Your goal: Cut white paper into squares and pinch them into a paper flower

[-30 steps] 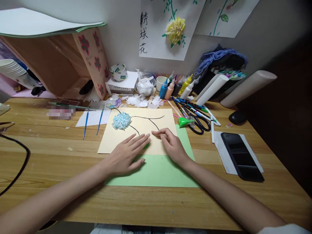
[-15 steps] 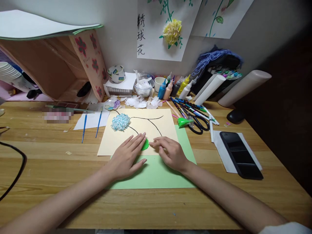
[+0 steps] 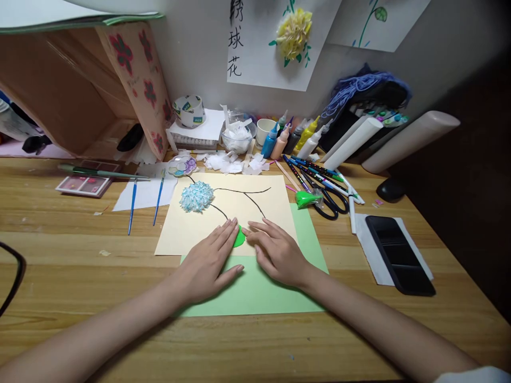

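Hands (image 3: 204,263) (image 3: 282,256) flank the green piece (image 3: 240,239) near cream paper's (image 3: 179,231) front edge.

The left hand (image 3: 207,260) lies flat against a bright green patch (image 3: 240,239) on cream paper (image 3: 173,234), the right hand (image 3: 281,254) close by.

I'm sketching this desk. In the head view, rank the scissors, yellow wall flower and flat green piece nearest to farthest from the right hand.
From the right hand:
1. Flat green piece, just left.
2. Scissors, forward and right.
3. Yellow wall flower, high up behind.
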{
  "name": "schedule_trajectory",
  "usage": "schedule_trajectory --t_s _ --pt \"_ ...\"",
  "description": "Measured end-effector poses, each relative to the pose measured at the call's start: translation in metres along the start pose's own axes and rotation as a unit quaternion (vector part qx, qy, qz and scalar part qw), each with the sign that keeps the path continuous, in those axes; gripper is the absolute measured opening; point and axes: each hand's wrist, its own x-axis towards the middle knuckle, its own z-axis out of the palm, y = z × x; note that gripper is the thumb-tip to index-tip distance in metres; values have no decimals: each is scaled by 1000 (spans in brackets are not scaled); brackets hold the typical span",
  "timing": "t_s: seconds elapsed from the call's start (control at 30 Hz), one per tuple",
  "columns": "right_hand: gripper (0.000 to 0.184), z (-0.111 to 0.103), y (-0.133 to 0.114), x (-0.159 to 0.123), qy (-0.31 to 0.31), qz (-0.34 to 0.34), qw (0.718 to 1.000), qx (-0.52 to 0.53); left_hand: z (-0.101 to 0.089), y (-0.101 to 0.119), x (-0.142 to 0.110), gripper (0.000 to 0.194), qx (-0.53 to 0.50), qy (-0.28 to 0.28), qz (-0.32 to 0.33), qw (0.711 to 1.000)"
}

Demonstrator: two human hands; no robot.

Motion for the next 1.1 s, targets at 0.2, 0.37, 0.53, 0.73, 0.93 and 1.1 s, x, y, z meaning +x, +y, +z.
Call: schedule_trajectory --t_s 0.2,0.37,0.53,0.73,0.93,1.1 --pt "28 -1 2 -1 20 23 999 24 -1 0 1 70 -8 -4 -4 1000" --pt "27 -1 2 -4 5 -37 999 -4 -1 1 1 69 -5 -5 -6 1000" --pt "28 0 1 -7 28 -67 997 -35 1 0 0 69 -2 -4 -12 1000" --pt "30 1 -3 -4 31 -57 998 -11 -1 1 -2 69 5 -1 -12 1000" --pt "40 -62 45 -43 145 264 948 -103 -3 1 0 62 56 -19 10 998" --pt "65 -134 90 -140 48 525 798 -293 10 -2 2 70 108 28 32 993"
